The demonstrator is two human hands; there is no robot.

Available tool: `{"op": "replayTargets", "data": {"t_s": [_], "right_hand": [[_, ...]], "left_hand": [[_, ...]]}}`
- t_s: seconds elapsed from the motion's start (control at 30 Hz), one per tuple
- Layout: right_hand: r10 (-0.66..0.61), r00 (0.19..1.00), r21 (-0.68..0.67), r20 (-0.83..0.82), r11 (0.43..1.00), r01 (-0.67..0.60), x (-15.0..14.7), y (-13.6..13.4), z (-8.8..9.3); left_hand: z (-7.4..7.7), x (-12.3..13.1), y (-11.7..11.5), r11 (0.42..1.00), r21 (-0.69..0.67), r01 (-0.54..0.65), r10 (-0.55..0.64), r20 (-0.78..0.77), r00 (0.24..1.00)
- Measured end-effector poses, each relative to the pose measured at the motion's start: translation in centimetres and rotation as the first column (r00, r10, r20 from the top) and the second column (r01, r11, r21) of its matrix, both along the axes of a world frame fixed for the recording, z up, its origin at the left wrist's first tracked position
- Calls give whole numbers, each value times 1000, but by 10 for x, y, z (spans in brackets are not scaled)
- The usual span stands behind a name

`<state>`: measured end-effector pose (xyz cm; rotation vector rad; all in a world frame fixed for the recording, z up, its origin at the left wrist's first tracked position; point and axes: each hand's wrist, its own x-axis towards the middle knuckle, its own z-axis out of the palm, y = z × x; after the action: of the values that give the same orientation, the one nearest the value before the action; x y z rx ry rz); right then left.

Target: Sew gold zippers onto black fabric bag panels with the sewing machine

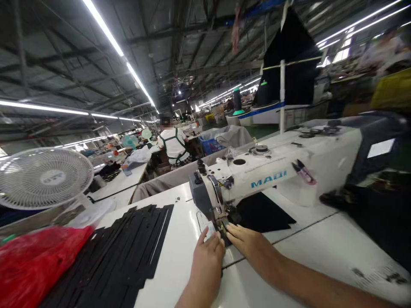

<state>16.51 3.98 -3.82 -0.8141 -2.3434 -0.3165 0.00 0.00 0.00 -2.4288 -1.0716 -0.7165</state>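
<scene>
A white sewing machine (266, 177) stands on the table in front of me, its needle area just beyond my fingertips. My left hand (208, 259) lies palm down left of the presser foot, fingers spread. Beside its fingertips is a small whitish piece (210, 230) that I cannot make out. My right hand (252, 244) rests flat from the other side, fingers stretched toward the foot. Between the two hands shows a little dark material (228, 240), mostly hidden. Black fabric (261, 211) lies under the machine arm, behind the needle.
Black cut pieces (125, 252) lie overlapped on the left of the tabletop, beside a red plastic bag (41, 256). A white fan (48, 177) stands behind them. Thread snips (304, 172) rest against the machine arm. Further off, a person (175, 143) sits facing away.
</scene>
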Motion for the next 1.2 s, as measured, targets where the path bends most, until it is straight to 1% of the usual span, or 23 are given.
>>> {"op": "replayTargets", "data": {"t_s": [0.13,0.27,0.37,0.57,0.83,0.93,1.0,1.07,1.1,1.13,1.17,1.2], "right_hand": [[32,997,-63,-68,997,-36,6,0,13],[9,994,-163,-109,986,-27,2,6,18],[-4,993,-178,-115,984,-17,0,8,21],[12,992,-199,-129,979,-38,1,5,29],[15,991,-251,-137,967,-49,-5,10,24],[29,993,-249,-114,967,-57,-6,9,28],[50,993,-241,-104,968,-73,-5,6,32],[59,995,-241,-81,967,-77,1,4,37],[38,998,-243,-50,969,-49,6,5,40],[-16,1000,-245,-3,969,15,13,6,43],[-104,992,-247,67,962,118,22,9,46],[-211,967,-242,145,940,242,32,12,50]], "left_hand": [[2,1,9,1000,-16,16,-16,9,1000],[1,0,19,1000,-16,1,-1,12,1000],[-1,-2,23,1000,-20,-13,13,-2,1000],[-5,-3,26,999,-43,-28,27,-27,999],[-15,-5,31,998,-44,-42,43,12,999],[-18,-4,33,998,-38,-58,60,48,997],[-16,-4,34,997,-35,-72,75,79,994],[-11,-4,31,996,-32,-88,91,109,990],[-7,-5,28,994,-38,-98,102,126,987],[-3,-6,25,993,-55,-106,113,147,983],[1,-8,21,991,-82,-105,118,168,979],[3,-8,16,990,-108,-95,114,193,975]]}}
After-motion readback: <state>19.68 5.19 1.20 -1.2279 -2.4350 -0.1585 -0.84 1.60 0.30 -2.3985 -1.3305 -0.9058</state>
